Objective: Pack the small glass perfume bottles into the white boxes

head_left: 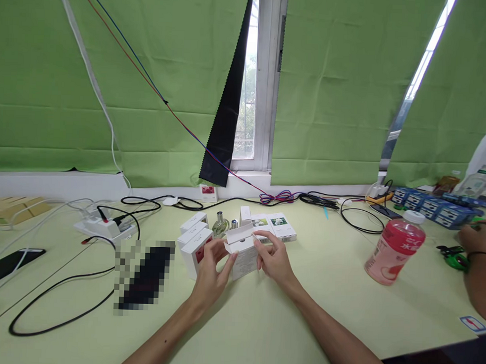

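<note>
A small white carton (246,260) stands on the table between my hands, its top flap raised. My left hand (213,271) grips the carton's left side, thumb on the near face. With bent fingers, my right hand (275,257) holds its right edge by the side flap. Just left of it stand more white boxes (193,250) with a red picture, partly behind my left hand. Behind the carton are a glass perfume bottle (220,225) and a second silver-capped bottle (234,224), mostly hidden. White boxes with a flower picture (280,227) lie to the back right.
A pink drink bottle (396,248) stands right of my arm. Cables and a power strip (101,225) lie at the left, near a phone (12,264). Another person's hand (478,240) is at the far right, near green-handled scissors (453,257) and blue boxes (433,207).
</note>
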### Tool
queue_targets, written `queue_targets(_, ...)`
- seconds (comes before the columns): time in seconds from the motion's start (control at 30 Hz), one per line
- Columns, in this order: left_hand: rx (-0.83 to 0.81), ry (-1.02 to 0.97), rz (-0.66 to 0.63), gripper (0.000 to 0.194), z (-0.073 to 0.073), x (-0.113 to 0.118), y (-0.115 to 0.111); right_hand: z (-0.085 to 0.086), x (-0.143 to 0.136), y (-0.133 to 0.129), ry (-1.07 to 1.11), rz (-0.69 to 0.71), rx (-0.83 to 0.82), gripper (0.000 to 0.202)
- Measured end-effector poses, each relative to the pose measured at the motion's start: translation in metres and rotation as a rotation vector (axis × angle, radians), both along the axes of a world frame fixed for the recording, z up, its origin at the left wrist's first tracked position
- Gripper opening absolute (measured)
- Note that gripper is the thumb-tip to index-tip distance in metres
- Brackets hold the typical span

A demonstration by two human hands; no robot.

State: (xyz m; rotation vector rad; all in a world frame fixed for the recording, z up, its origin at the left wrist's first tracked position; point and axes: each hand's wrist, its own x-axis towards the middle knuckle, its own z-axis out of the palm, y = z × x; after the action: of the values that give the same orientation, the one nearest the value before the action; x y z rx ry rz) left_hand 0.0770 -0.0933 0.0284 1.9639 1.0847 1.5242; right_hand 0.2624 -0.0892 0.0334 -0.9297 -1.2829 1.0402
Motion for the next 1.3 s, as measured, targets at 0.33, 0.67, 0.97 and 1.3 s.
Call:
queue_targets(0.33,0.017,-0.046,-0.005,0.025,0.0,0.0,0.002,-0.002,0.0,-0.003,-0.146,-0.117,0.146,0.046)
queue_targets(0.67,0.059,0.112,-0.041,0.015,-0.005,-0.006,0.006,-0.004,0.0,-0.001,-0.152,-0.132,0.149,0.044)
queue_targets(0.97,0.11,0.192,-0.037,0.017,-0.001,-0.006,0.004,-0.004,0.0,0.003,-0.028,-0.118,0.082,0.04)
queue_targets(1.3,0.149,0.238,-0.002,0.018,-0.003,-0.008,0.007,0.0,0.004,0.004,0.027,-0.092,0.137,0.025)
